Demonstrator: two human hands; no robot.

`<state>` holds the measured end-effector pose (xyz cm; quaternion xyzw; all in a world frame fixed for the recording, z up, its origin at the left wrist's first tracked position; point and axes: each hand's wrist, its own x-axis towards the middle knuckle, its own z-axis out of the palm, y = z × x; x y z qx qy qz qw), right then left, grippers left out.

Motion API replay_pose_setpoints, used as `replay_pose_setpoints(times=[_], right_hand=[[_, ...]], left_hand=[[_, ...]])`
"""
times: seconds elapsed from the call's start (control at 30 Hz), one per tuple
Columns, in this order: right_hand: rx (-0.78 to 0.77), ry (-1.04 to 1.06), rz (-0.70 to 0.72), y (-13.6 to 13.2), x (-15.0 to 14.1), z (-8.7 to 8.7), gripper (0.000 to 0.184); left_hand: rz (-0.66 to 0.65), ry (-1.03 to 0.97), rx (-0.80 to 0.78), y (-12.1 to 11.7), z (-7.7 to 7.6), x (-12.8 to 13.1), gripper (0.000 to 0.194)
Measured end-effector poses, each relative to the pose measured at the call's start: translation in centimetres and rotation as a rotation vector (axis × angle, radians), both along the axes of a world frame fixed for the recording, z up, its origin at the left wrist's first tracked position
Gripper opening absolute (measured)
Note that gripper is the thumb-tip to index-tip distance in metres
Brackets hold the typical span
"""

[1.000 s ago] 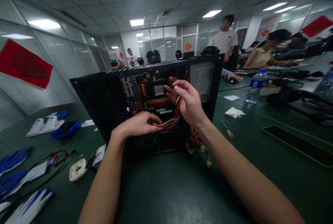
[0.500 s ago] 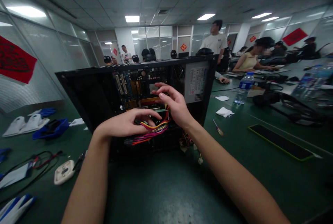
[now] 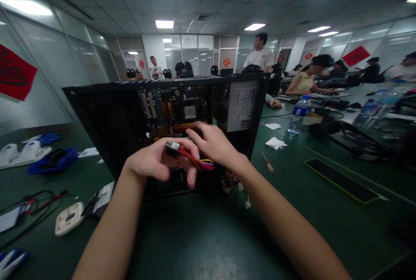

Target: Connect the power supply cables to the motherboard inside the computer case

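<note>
An open black computer case (image 3: 100,83) stands upright on the green table, its inside facing me. Within it are the motherboard (image 3: 177,98), a fan (image 3: 221,100) and a silver power supply (image 3: 241,104). My left hand (image 3: 152,158) is in front of the lower board, with a bundle of red, yellow and pink power cables (image 3: 205,164) caught among its fingers. The bundle's black connector (image 3: 172,146) points left, above the thumb. Just right of it, my right hand (image 3: 216,143) reaches to the board with fingers extended and apart, holding nothing visible; its fingertips are partly hidden.
Loose cables (image 3: 230,178) hang at the case's lower right. A screwdriver (image 3: 268,162), a water bottle (image 3: 298,115) and a black strip with a green edge (image 3: 339,180) lie or stand to the right. A blue tray (image 3: 53,163) and white square object (image 3: 69,218) are left. Co-workers sit beyond.
My left hand has turned, bringing the connector end of the cables up above its thumb. My right hand has moved down from the board's middle. The view has shifted slightly right.
</note>
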<state>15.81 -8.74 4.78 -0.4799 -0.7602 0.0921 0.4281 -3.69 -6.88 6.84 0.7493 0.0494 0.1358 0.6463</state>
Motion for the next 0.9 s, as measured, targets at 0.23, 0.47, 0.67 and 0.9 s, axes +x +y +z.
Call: replay_pose_setpoints(times=[0.23, 0.47, 0.67, 0.9], right_hand=[[0.090, 0.006, -0.023, -3.4, 2.8, 3.0, 0.047], [0.118, 0.098, 0.185, -4.9, 2.8, 3.5, 0.047], [0.077, 0.042, 0.223, -4.3, 2.5, 3.2, 0.038], [0.034, 0.259, 0.328, -4.0, 2.7, 3.0, 0.032]], left_hand=[[0.425, -0.317, 0.039, -1.1, 0.0, 3.4, 0.037], [0.775, -0.249, 0.386, -1.6, 0.2, 4.4, 0.055], [0.841, -0.163, 0.459, -2.4, 1.1, 4.1, 0.046], [0.700, -0.234, 0.324, -2.5, 1.6, 3.4, 0.030]])
